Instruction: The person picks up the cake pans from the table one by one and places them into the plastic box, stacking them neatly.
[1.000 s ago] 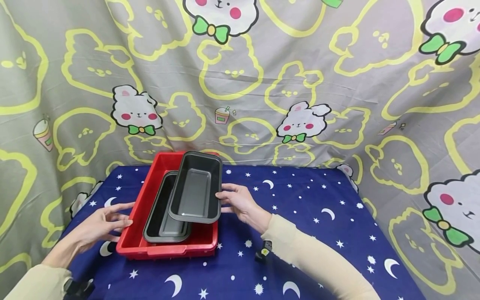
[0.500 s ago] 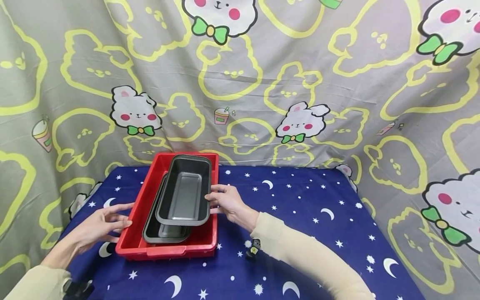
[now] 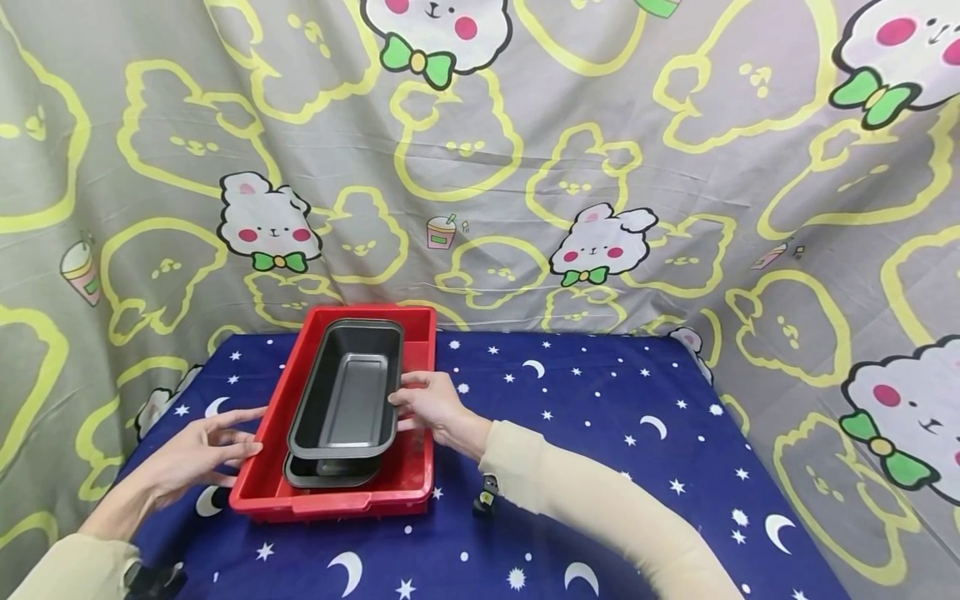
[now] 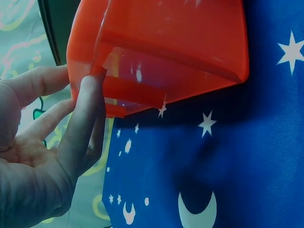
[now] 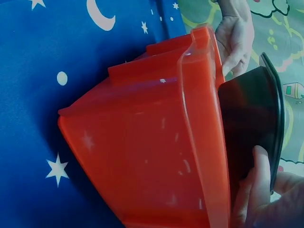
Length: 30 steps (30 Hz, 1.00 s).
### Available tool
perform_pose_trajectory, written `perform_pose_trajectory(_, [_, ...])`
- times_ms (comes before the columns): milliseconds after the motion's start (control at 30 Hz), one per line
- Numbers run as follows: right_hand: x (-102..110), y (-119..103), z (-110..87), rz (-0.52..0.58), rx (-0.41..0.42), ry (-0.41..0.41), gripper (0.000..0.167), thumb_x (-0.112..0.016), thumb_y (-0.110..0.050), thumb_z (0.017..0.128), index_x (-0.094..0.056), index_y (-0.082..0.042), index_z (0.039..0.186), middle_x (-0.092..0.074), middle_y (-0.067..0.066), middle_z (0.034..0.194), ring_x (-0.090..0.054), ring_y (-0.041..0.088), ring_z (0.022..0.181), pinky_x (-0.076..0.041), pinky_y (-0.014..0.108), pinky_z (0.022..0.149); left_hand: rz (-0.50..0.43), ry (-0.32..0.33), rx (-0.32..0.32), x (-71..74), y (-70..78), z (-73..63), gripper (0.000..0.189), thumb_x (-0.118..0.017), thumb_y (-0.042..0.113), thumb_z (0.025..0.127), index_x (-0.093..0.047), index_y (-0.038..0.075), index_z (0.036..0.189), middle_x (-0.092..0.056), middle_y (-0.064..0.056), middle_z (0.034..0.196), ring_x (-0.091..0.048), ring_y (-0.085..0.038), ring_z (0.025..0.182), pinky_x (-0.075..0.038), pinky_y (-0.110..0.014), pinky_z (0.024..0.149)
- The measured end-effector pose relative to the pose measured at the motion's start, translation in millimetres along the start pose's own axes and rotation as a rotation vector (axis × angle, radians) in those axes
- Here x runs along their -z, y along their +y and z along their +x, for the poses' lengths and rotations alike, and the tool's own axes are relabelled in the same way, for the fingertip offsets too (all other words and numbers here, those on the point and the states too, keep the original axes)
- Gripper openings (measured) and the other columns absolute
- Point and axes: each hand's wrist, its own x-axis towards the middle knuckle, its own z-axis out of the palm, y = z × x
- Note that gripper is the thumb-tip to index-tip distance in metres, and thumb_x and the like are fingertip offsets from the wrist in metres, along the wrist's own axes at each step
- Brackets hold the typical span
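Note:
A dark grey loaf pan is held tilted over the red plastic bin. My right hand pinches its right rim, thumb on top and other fingers along the outer wall. A second dark loaf pan lies in the bin, mostly hidden beneath the first; only its near end shows. On the bin's left side, my left hand grips the rim with thumb and fingertips. From the left wrist, several fingers touch the bin's outer wall. The right wrist view shows the held pan rising above the bin's rim.
A dark blue cloth with white moons and stars covers the table. A grey curtain printed with rabbits hangs behind and along both sides, and the bin's far end stands close to it.
My right hand has carried the upper pan leftward and slightly nearer, from over the bin's right edge to over the other pan. The left hand stays at the bin's rim.

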Motion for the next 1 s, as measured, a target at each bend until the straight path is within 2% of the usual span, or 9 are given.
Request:
perform_pose_trajectory(133, [-7.3,2.2,0.7,-0.012,-0.007,-0.001,0.045,-0.068,0.009,0.089,-0.059,0.011,0.133,-0.076,0.03,0.098,-0.069,0.017,0.065,-0.067,0.041,0.065,0.0,0.006,0.014,0.0,0.5,0.3,0.082,-0.065,0.023,0.105,-0.017,-0.006,0.164,-0.075,-0.01,0.122,-0.075,-0.022,0.109,-0.067,-0.047,0.085])
perform_pose_trajectory(333, [-16.0,6.9,1.8,-0.037,-0.01,0.021,0.042,-0.068,0.01,0.088,-0.061,0.01,0.129,-0.075,0.036,0.102,-0.074,0.024,0.067,-0.066,0.042,0.063,-0.007,-0.01,-0.005,1.8,0.3,0.4,0.081,-0.064,0.023,0.106,-0.016,-0.007,0.164,-0.076,-0.004,0.118,-0.075,-0.018,0.107,-0.067,-0.047,0.085])
perform_pose_trajectory(467, [-18.3,8.8,2.4,-0.075,-0.011,0.034,0.041,-0.069,0.01,0.088,-0.062,0.01,0.129,-0.075,0.036,0.102,-0.077,0.027,0.07,-0.066,0.04,0.061,-0.009,-0.011,-0.003,1.4,-0.1,0.9,0.081,-0.064,0.023,0.106,-0.017,-0.007,0.164,-0.076,-0.001,0.115,-0.076,-0.017,0.105,-0.067,-0.047,0.085])
perform_pose_trajectory(567, [-19.0,9.6,3.0,-0.112,-0.009,0.04,0.042,-0.069,0.01,0.089,-0.062,0.01,0.131,-0.075,0.037,0.102,-0.078,0.029,0.07,-0.066,0.04,0.06,-0.003,-0.013,-0.003,1.1,-0.5,0.6,0.08,-0.063,0.023,0.106,-0.017,-0.007,0.164,-0.076,-0.002,0.116,-0.076,-0.016,0.105,-0.067,-0.047,0.084])
perform_pose_trajectory(767, [-20.9,10.6,4.4,-0.169,-0.013,0.057,0.041,-0.071,0.008,0.089,-0.064,0.008,0.129,-0.077,0.034,0.098,-0.081,0.039,0.081,-0.065,0.038,0.059,-0.001,-0.006,-0.006,0.7,-0.6,0.3,0.079,-0.063,0.022,0.106,-0.017,-0.007,0.164,-0.076,-0.005,0.118,-0.076,-0.018,0.105,-0.067,-0.046,0.083])
perform_pose_trajectory(1000, [-18.3,10.2,5.3,-0.162,-0.021,0.032,0.042,-0.068,0.011,0.087,-0.064,0.009,0.129,-0.078,0.032,0.098,-0.081,0.039,0.085,-0.066,0.039,0.06,-0.002,-0.001,0.002,0.1,-0.3,0.1,0.081,-0.064,0.023,0.106,-0.017,-0.006,0.164,-0.076,-0.007,0.118,-0.076,-0.02,0.106,-0.067,-0.047,0.084])
